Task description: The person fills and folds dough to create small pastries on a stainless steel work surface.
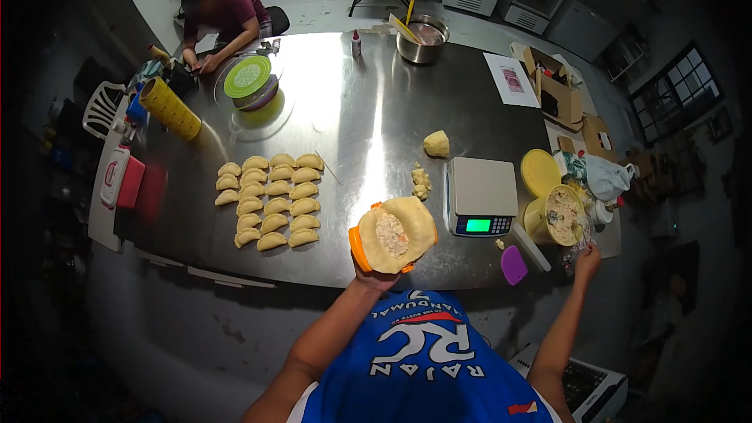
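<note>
My left hand [377, 277] grips an orange dumpling mold [358, 249] from below, near the table's front edge. A flat sheet of dough [418, 222] drapes over the opened mold, with pale filling [392, 235] heaped in its middle. My right hand [587, 263] reaches to the right, at the table edge just below a yellow tub [537, 223] of filling. Its fingers are bent close to some clear plastic; what they hold, if anything, is too small to make out. Rows of folded dumplings [276, 205] lie to the left.
A digital scale [482, 188], dough ball [436, 143], small dough pieces [421, 181] and purple scraper [514, 265] lie nearby. Farther off are a steel pot [423, 48], a yellow roll [170, 109] and a green-topped turntable [247, 77]. Another person [225, 16] sits at the far left corner.
</note>
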